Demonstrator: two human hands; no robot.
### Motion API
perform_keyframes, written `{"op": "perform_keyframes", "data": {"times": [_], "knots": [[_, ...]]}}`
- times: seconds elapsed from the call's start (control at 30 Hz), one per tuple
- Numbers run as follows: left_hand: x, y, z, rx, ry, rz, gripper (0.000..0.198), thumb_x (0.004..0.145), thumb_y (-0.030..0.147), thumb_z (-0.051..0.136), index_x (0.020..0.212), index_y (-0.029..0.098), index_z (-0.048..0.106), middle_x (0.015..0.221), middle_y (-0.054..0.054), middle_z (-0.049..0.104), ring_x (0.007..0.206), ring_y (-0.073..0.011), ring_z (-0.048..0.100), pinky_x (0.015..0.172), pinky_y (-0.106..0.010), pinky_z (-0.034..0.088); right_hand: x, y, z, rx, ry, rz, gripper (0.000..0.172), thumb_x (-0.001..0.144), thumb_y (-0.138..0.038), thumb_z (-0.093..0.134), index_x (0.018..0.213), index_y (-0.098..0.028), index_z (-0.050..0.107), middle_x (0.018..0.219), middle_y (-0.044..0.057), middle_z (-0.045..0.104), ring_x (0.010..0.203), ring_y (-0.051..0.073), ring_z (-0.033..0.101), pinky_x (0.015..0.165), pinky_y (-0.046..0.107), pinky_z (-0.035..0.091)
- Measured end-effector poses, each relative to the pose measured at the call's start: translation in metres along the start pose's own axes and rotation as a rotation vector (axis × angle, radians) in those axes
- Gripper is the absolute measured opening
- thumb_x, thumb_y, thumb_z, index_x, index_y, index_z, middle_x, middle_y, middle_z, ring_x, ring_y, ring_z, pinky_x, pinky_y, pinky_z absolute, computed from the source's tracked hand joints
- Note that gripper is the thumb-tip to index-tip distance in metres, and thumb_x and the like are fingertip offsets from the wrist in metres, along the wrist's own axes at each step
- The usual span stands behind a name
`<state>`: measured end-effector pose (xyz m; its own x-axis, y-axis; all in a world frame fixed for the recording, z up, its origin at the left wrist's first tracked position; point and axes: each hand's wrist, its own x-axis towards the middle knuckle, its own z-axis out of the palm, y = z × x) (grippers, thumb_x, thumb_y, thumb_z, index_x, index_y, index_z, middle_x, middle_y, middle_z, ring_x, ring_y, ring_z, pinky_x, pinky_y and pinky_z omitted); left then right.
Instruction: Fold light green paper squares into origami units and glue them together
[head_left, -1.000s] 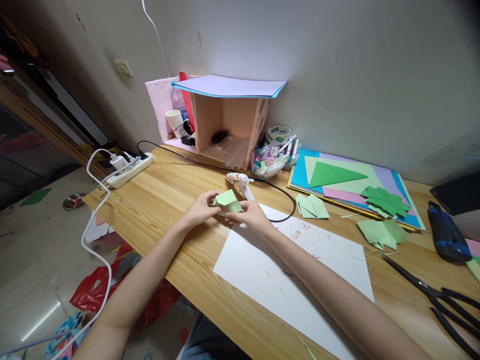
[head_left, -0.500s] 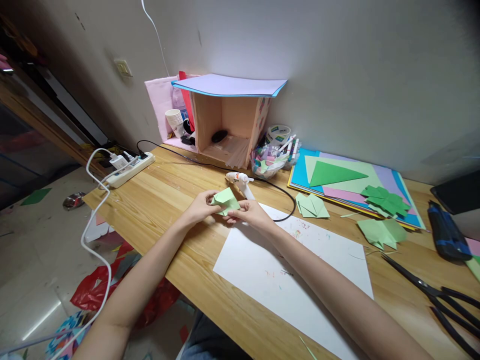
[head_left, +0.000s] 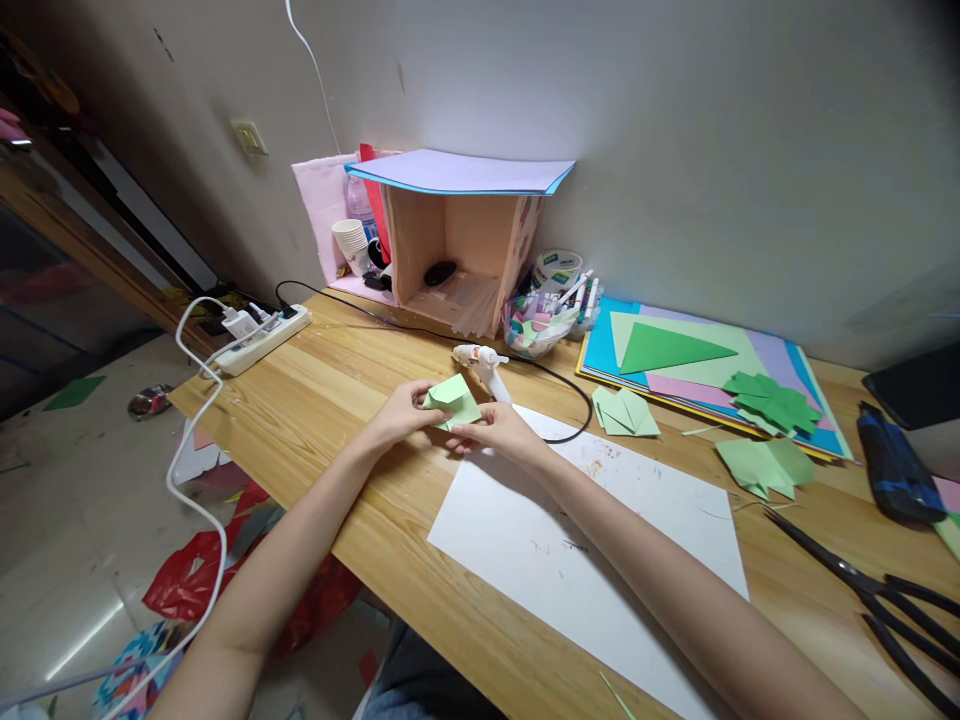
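A folded piece of light green paper [head_left: 454, 397] is held up between both hands, above the table by the sheet's upper left corner. My left hand [head_left: 403, 412] pinches its left side, thumb on the near face. At its lower right edge, my right hand [head_left: 499, 428] grips it between thumb and fingers; some fingertips are hidden behind the paper. Just beyond the hands lies a white glue gun [head_left: 484, 365] with a black cord. Under my right forearm is a large white sheet [head_left: 600, 540] with coloured specks.
Scissors [head_left: 855, 580] and a blue-black tool [head_left: 892, 465] lie at right. Folded green pieces [head_left: 625, 412] sit near a coloured paper stack [head_left: 660, 385]. A box with a lilac roof [head_left: 461, 172], a tub of scraps [head_left: 536, 330] and a power strip [head_left: 262, 342] stand behind.
Both hands stay almost in place on the green paper. The right fingers have shifted slightly along its lower edge, and the top fold shows a little more open.
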<state>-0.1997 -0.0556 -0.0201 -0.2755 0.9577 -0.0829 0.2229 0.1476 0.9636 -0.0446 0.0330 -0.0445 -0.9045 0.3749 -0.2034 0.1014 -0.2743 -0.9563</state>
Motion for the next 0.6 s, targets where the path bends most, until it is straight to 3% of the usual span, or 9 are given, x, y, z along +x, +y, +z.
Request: {"op": "perform_keyframes", "data": {"times": [0.17,0.43,0.6], "knots": [[0.001,-0.001,0.000,-0.027,0.015,0.000,0.041,0.055,0.026,0.069,0.092,0.010,0.059,0.086,-0.005,0.064,0.078,-0.0177,0.058,0.071,-0.026,0.044,0.001,-0.001,-0.001,0.077,-0.039,0.026,0.034,0.067,-0.043,0.065,0.070,-0.009,0.064,0.071,0.013,0.070,0.056,0.014,0.064,0.055,0.024,0.051],[0.005,-0.005,0.000,-0.138,0.049,0.019,0.045,0.058,0.027,0.069,0.097,0.009,0.057,0.095,-0.009,0.064,0.082,-0.0187,0.059,0.073,-0.027,0.046,-0.005,-0.005,-0.010,0.166,-0.232,0.019,0.037,0.081,-0.040,0.049,0.090,-0.006,0.063,0.092,0.019,0.067,0.068,0.019,0.066,0.060,0.028,0.051],[0.001,0.000,0.003,-0.064,0.115,0.164,0.037,0.070,0.030,0.058,0.102,0.012,0.059,0.097,-0.007,0.064,0.084,-0.0172,0.058,0.069,-0.024,0.047,-0.005,-0.009,-0.011,0.172,-0.239,0.050,0.034,0.082,-0.034,0.048,0.090,-0.004,0.062,0.088,0.019,0.068,0.067,0.019,0.066,0.058,0.028,0.051]]}}
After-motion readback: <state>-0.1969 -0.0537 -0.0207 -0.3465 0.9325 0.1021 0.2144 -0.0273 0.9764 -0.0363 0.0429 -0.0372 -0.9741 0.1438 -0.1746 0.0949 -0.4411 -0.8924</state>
